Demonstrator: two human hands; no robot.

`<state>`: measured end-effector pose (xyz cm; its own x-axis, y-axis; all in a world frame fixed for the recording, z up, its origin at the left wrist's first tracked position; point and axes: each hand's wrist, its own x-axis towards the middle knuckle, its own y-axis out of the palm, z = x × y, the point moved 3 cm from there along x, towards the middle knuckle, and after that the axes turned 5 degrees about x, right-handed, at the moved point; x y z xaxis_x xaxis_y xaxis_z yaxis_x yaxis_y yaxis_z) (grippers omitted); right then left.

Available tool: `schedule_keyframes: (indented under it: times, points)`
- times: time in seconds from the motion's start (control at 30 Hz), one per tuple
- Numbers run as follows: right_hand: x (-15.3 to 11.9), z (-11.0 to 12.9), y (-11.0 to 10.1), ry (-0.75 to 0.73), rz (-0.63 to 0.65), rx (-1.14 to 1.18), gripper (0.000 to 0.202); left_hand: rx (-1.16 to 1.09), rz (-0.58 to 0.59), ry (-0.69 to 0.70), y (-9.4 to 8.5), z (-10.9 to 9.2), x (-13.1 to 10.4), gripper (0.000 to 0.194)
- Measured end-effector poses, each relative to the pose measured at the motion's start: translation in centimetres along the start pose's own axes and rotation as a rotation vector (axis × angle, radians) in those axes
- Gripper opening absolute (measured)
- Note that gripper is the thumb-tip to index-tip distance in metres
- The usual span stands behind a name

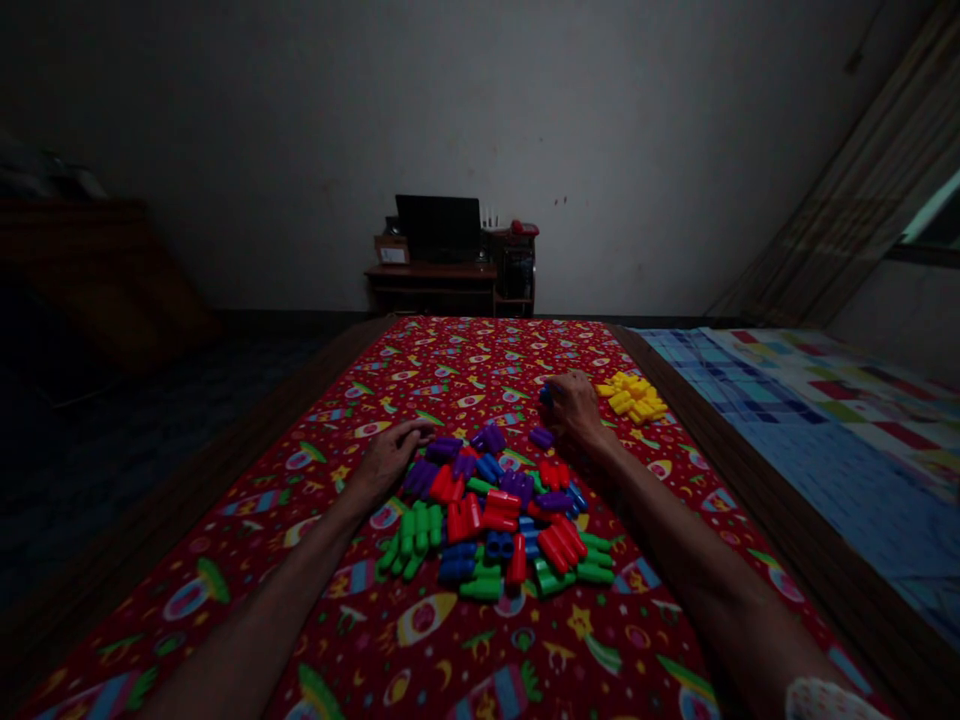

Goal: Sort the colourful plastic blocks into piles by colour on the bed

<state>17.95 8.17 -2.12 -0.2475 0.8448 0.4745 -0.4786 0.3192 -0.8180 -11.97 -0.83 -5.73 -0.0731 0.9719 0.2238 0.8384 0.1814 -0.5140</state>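
head camera looked down over a dim room at a red patterned cloth with rockets and stars (420, 630) spread on a low surface. at its centre lay a mixed heap of small plastic peg-shaped blocks in red, green, blue and purple (495, 520). at about one o'clock from the heap, well apart from it, sat a small separate pile of yellow plastic blocks (634, 397).

the right hand (574, 408) was raised just beyond the heap at twelve to one o'clock, fingers curled and closed around a small blue plastic block (546, 395), just beside the yellow pile but not touching it. the left hand (391, 455) rested at ten o'clock from the heap, fingers spread loosely and holding nothing, fingertips touching the purple blocks at the heap's edge.

beyond the cloth, at twelve o'clock, a dark monitor on a wooden desk (439, 250) stood against the wall. a blue checked mat (787, 410) lay at three o'clock.

judging from this: the light was poor, so blue and purple pieces could easily have been confused. the blue block showed only a little past the fingers, and the grip looked shallow, so it might have slipped and landed among the yellow ones. the left fingers, pressing on the heap's edge, could have scattered loose pieces across the cloth.
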Motion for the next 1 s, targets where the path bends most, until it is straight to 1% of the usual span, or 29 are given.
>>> schedule_keyframes:
  times: [0.03, 0.07, 0.1, 0.13, 0.17, 0.2, 0.23, 0.3, 0.37, 0.4, 0.47, 0.5, 0.57, 0.67, 0.73, 0.77, 0.8, 0.83, 0.9, 0.93, 1.0]
  points:
    - [-0.1, 1.0, -0.3, -0.040, 0.034, 0.057, 0.029, 0.005, -0.001, -0.001, 0.0, -0.1, 0.0, 0.039]
    - [-0.2, 2.2, -0.5, -0.088, 0.097, 0.124, 0.029, 0.011, -0.001, -0.003, 0.0, -0.1, -0.1, 0.039]
    - [-0.6, 3.6, -0.6, -0.145, 0.194, 0.184, 0.028, 0.017, -0.001, -0.006, 0.0, -0.2, -0.1, 0.040]
    - [-1.2, 5.1, -0.6, -0.203, 0.318, 0.217, 0.026, 0.023, 0.000, -0.008, 0.0, -0.2, -0.1, 0.040]
    - [-2.0, 6.6, -0.4, -0.251, 0.443, 0.208, 0.024, 0.029, 0.002, -0.010, 0.0, -0.3, -0.1, 0.040]
    - [-2.8, 7.9, -0.3, -0.286, 0.536, 0.163, 0.022, 0.035, 0.006, -0.012, 0.0, -0.4, -0.1, 0.040]
    - [-3.7, 8.9, -0.1, -0.309, 0.583, 0.100, 0.023, 0.042, 0.009, -0.012, 0.0, -0.4, -0.1, 0.040]
    - [-5.0, 10.4, 0.2, -0.319, 0.570, -0.005, 0.028, 0.055, 0.011, -0.007, -0.1, -0.5, -0.1, 0.039]
    - [-5.6, 10.9, 0.3, -0.328, 0.536, -0.009, 0.031, 0.069, 0.007, 0.005, -0.1, -0.5, -0.1, 0.039]
    - [-5.6, 10.9, 0.3, -0.334, 0.541, 0.019, 0.031, 0.074, 0.006, 0.010, -0.1, -0.5, -0.1, 0.039]
    - [-4.8, 10.2, 0.0, -0.308, 0.539, 0.086, 0.033, 0.076, 0.001, 0.011, -0.1, -0.4, 0.0, 0.040]
    - [-4.1, 9.5, -0.5, -0.282, 0.511, 0.118, 0.034, 0.074, 0.002, 0.010, 0.0, -0.4, 0.0, 0.041]
    - [-2.4, 7.6, -1.5, -0.198, 0.410, 0.169, 0.036, 0.070, -0.001, 0.004, 0.0, -0.3, 0.0, 0.041]
    - [-0.1, 3.5, -2.9, -0.017, 0.204, 0.211, 0.037, 0.063, 0.000, 0.001, 0.0, -0.2, 0.0, 0.041]
    - [0.7, 0.7, -3.2, 0.107, 0.076, 0.233, 0.036, 0.053, -0.001, 0.000, 0.0, -0.2, 0.1, 0.041]
    - [0.9, -0.6, -3.1, 0.153, 0.031, 0.249, 0.035, 0.050, 0.000, 0.001, 0.0, -0.1, 0.1, 0.041]
    - [1.0, -1.5, -2.9, 0.186, 0.012, 0.277, 0.034, 0.049, 0.000, 0.003, 0.0, -0.1, 0.1, 0.041]
    - [1.0, -2.2, -2.6, 0.203, 0.020, 0.323, 0.033, 0.050, 0.000, 0.006, 0.0, 0.0, 0.1, 0.041]
    - [1.0, -2.6, -1.9, 0.198, 0.107, 0.462, 0.033, 0.052, 0.004, 0.014, 0.0, 0.1, 0.1, 0.041]
    - [0.9, -2.3, -1.6, 0.182, 0.169, 0.546, 0.034, 0.053, 0.005, 0.017, 0.0, 0.2, 0.2, 0.041]
    - [0.8, -0.9, -1.3, 0.127, 0.277, 0.695, 0.036, 0.053, 0.011, 0.018, -0.1, 0.2, 0.1, 0.042]
